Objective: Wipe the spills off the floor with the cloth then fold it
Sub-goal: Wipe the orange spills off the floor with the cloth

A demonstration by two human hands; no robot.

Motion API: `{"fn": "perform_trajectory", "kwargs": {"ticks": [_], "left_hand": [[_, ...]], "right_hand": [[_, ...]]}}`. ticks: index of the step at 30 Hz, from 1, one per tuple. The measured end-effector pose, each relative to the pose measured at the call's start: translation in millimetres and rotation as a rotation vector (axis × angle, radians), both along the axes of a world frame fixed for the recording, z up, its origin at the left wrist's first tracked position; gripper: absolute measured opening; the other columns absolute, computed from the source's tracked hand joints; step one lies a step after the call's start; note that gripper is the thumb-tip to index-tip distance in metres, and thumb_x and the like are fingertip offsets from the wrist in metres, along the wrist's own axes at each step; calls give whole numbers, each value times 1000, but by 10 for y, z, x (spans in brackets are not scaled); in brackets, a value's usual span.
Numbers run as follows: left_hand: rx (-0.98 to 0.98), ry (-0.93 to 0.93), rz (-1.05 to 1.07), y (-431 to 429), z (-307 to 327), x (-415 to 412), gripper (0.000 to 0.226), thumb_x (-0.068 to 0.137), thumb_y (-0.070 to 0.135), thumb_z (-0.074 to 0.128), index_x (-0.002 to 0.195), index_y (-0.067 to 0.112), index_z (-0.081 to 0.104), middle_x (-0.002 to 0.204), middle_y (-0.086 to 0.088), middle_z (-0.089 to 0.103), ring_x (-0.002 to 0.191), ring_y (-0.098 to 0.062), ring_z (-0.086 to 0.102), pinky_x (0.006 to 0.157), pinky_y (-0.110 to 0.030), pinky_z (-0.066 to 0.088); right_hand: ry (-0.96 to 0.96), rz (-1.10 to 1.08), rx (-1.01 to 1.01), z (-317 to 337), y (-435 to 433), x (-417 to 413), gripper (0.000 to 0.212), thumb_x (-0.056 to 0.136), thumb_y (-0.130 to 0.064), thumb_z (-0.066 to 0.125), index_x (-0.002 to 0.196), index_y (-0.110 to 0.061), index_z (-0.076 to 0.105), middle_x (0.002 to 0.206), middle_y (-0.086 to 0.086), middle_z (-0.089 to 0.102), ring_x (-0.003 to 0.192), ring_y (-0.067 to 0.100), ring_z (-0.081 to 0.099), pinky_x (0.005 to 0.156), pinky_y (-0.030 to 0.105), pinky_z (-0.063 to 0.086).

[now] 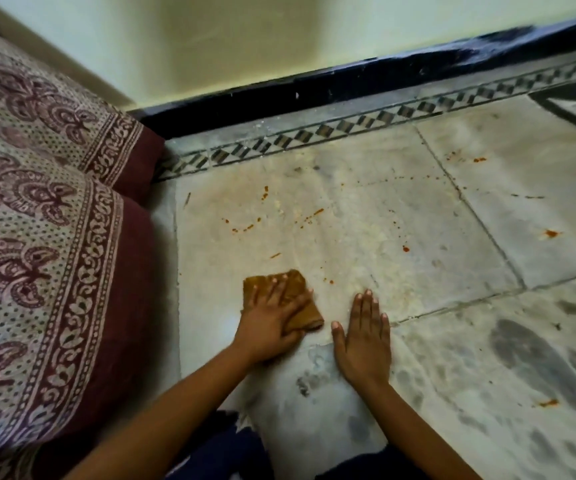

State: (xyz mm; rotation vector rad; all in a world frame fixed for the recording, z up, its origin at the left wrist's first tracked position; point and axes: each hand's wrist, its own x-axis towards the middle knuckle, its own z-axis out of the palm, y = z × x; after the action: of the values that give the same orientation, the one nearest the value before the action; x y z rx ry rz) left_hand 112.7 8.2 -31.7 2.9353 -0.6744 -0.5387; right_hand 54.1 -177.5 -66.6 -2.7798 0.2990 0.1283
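So the cloth (309,315) is a small mustard-brown rag, folded or bunched into a pad, sitting on the floor (418,258) just in front of the knees. The left hand (269,318) lies flat on top of it, fingers spread and mostly straight, pressing down rather than gripping. I can't tell if the thumb is tucked round the edge. The right hand (364,337) is just beside it, palm down on the bare stone, fingers straight and together, holding nothing, so it looks like a brace.

Handling-wise, my guess is it's light, soft and floppy. It won't hold a shape on its own, so it only goes where the palm pushes it. The stone looks smooth, so it should slide easily, and it may bunch up or roll at the leading edge if pressure comes only from the fingertips. A flat palm over the middle seems the best hold for wiping. For folding I'd pinch two corners instead.

The orange-red spills (245,227) are scattered beyond the cloth, with more specks (479,160) off to the right, well apart from it. They look smeary and could spread instead of lifting. The patterned bedspread (37,202) hangs close on the left, so I'd keep wipes away from it.
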Motion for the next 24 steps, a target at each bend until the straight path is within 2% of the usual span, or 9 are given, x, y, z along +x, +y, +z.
{"fn": "perform_trajectory", "kwargs": {"ticks": [2,4,6,8,11,14,17,21,24], "left_hand": [[-53,-119,-150,218,-76,-153,87,73,63,38,142,50,-13,155,-8,25,141,-30,28,111,-57,18],[-77,-199,-165,534,-132,-144,89,73,61,42,147,44,-5,150,-6,36,134,-30,41,106,-58,27],[-79,-146,-56,667,-143,117,82,76,62,36,145,47,-5,152,-3,32,137,-29,36,108,-57,22],[-31,-92,15,515,-92,465,76,76,67,22,144,48,-3,157,-2,21,143,-26,23,111,-55,13],[6,-73,-33,-25,-42,731,78,72,71,9,145,47,6,159,-5,13,145,-25,15,113,-54,5],[-15,-108,-209,-293,-72,473,72,77,67,19,145,47,11,159,-6,13,145,-28,15,114,-56,3],[-96,-176,-329,68,-182,88,65,84,64,33,144,50,15,156,-6,21,142,-33,23,112,-59,15],[-94,-173,-118,587,-186,317,61,86,73,16,144,52,14,155,-8,24,140,-36,25,111,-59,18],[-33,-160,-6,265,-118,816,68,82,74,16,144,47,19,156,-9,24,141,-37,23,112,-56,13]], "right_hand": [[-16,-8,36,3,-23,-18,76,87,-54,6,146,-8,0,156,8,0,143,15,-4,115,31,-8],[-15,-12,41,14,-87,-19,77,86,-55,3,147,-9,-2,154,5,-7,142,13,-8,114,30,-10],[-56,-59,-1,5,-209,7,75,89,-53,7,148,-8,2,154,6,-4,142,15,-5,114,29,-9],[-66,-63,-33,11,-302,56,73,90,-51,10,148,-7,6,155,8,1,142,15,-2,114,29,-8],[-51,-83,-38,24,-381,115,75,88,-53,8,149,-9,3,156,6,-3,142,13,-5,114,29,-10],[10,-98,-37,18,-443,115,76,85,-56,1,145,-11,-10,152,3,-15,142,14,-12,115,30,-11],[58,-107,-46,-25,-475,120,77,82,-58,-3,143,-11,-15,154,5,-15,140,13,-18,115,33,-11],[64,-96,-53,-35,-480,126,79,83,-58,-2,145,-9,-12,155,7,-14,138,12,-20,114,33,-12],[51,-93,-60,-33,-479,120,79,85,-57,1,147,-8,-6,156,9,-9,139,13,-17,114,33,-10]]}}
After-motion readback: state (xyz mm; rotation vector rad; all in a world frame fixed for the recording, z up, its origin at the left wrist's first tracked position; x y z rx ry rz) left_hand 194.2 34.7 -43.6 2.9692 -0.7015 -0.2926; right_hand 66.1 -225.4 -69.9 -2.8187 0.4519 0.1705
